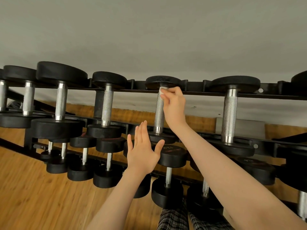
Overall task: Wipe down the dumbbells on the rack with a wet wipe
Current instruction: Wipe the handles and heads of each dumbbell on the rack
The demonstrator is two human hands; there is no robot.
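Dumbbell (159, 112) handle under wet wipe (162, 90) — pinched by right hand (174, 103) — left hand (142, 150) spread, empty.

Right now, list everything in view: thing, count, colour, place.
dumbbells: many, exact count unclear at the edges; black heads, silver handles; upper and lower tiers of the rack.
rack: one, black, across the frame.
wet wipe: one, white, at the far end of a top-tier handle.
floor: wood, brown, below.
wall: grey, behind.
checked trousers: black and white, bottom centre.
left hand: open, before the rack, holding nothing.
right hand: pinches the wipe against that handle.
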